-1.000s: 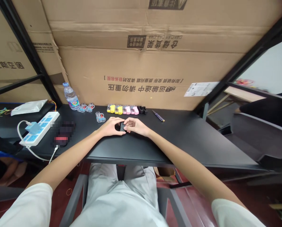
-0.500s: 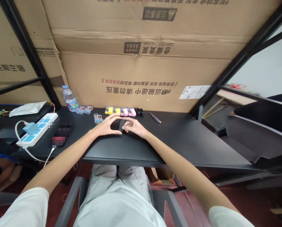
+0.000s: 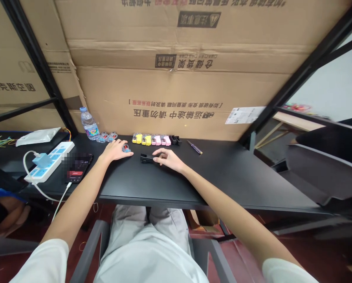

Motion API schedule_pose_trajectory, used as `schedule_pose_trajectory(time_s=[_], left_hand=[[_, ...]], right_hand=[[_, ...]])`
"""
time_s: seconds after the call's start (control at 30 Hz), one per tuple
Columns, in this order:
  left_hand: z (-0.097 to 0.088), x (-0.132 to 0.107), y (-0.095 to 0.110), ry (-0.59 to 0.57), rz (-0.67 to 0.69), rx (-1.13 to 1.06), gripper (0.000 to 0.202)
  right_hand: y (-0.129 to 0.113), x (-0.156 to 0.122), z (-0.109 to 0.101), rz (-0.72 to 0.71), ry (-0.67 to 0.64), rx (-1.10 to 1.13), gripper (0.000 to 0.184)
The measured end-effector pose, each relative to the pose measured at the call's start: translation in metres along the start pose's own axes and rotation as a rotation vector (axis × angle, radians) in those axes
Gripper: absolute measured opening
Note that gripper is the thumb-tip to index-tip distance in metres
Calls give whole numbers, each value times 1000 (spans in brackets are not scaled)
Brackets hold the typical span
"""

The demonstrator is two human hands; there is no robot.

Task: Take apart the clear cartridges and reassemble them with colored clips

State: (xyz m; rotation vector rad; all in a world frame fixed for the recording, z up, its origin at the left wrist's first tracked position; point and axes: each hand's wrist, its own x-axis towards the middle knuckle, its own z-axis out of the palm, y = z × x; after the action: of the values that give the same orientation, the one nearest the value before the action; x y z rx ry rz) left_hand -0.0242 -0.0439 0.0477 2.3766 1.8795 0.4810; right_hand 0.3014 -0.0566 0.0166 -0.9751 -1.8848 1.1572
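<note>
Left of centre on the black table, my left hand [image 3: 114,151] has its thumb and fingers closed around a small clear plastic piece [image 3: 126,148] with red and blue bits. Its exact kind is too small to tell. My right hand [image 3: 170,160] pinches the right end of a short black oblong part [image 3: 146,158], which lies low at the table surface. The fingertips partly cover that end. Behind the hands stands a row of small clear pieces with yellow parts [image 3: 146,140] and pink parts [image 3: 165,140], with black pieces [image 3: 175,140] at its right end.
Two more clear pieces [image 3: 107,137] lie beside a water bottle [image 3: 89,125]. A screwdriver [image 3: 195,147] is at the back right. On the left are a phone [image 3: 81,167] and a white power strip [image 3: 50,162] with a cable. Cardboard [image 3: 176,86] rises behind the table.
My left hand has moved left, away from the black part, to the single clear piece. My right hand stays at the black part, which now shows more fully.
</note>
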Motion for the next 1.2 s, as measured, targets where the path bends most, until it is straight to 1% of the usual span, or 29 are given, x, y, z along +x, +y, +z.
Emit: schedule_pose_trajectory(time_s=[0.07, 0.17, 0.4, 0.5, 0.57, 0.63, 0.8, 0.87, 0.97, 1.1, 1.2], left_hand=[[0, -1, 4, -16, 13, -13, 88], [-1, -2, 12, -28, 61, -54, 91], [10, -2, 35, -65, 209, -140, 75], [14, -3, 42, -78, 255, -167, 78], [15, -3, 43, -82, 258, -179, 81], [16, -2, 42, -78, 237, -187, 83], [17, 1, 33, -87, 186, -195, 88], [19, 2, 32, -92, 181, -207, 90], [22, 1, 34, -92, 175, -248, 87], [21, -1, 38, -80, 161, -344, 91], [20, -2, 39, -75, 176, -445, 94]], right_hand=[[-1, 0, -1, -2, -12, -22, 35], [-1, -1, 1, -31, -6, -40, 37], [1, 1, 10, -151, -4, -151, 50], [2, 1, 8, -188, 5, -215, 42], [4, 2, 4, -202, 25, -249, 35], [5, 3, -1, -208, 60, -275, 31], [3, 2, -8, -192, 199, -355, 30], [-2, 0, -7, -177, 223, -390, 32], [-11, -4, -1, -161, 190, -439, 36], [-23, -8, 6, -165, 77, -502, 39], [-26, -9, 6, -178, 20, -527, 42]])
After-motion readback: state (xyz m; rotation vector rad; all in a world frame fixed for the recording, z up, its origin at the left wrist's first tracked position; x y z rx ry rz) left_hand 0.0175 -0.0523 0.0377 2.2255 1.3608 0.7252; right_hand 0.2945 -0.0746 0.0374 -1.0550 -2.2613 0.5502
